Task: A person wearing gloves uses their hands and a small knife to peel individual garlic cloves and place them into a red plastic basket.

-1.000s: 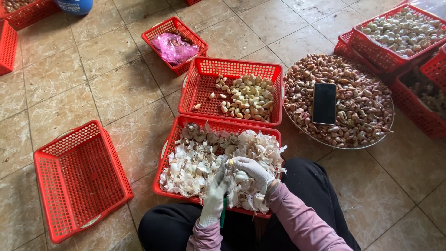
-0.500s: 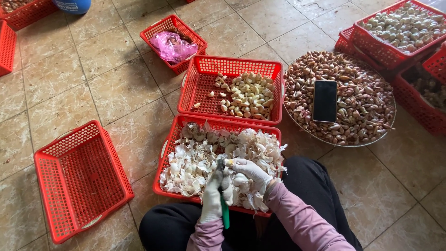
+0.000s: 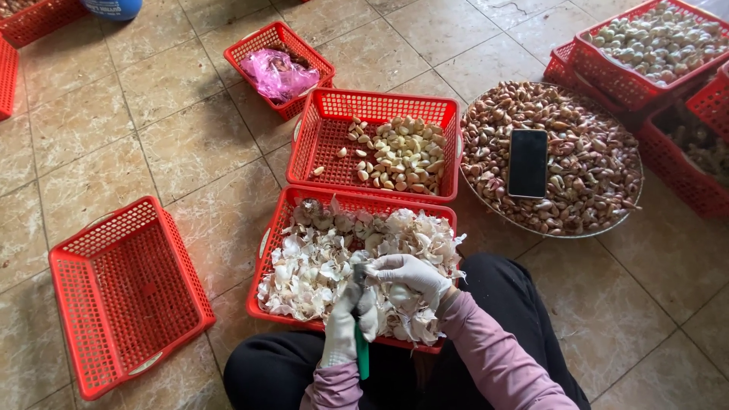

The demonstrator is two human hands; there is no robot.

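- Your gloved left hand (image 3: 343,328) grips a green-handled knife (image 3: 360,334), long axis upright, handle toward you.
- Your right hand (image 3: 410,275) pinches something hidden, above the basket of garlic skins (image 3: 273,228).

Both hands (image 3: 380,292) sit over the husk basket (image 3: 275,228). Just ahead, the clove basket (image 3: 334,106) blocks the way; the tray (image 3: 630,205) with a phone (image 3: 528,162) lies ahead-right. Bare tiles (image 3: 182,144) ahead-left offer passage, beside an empty basket (image 3: 125,292).

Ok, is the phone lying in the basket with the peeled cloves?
No, the black phone lies on the unpeeled garlic in the round metal tray, beside the red basket of peeled cloves.
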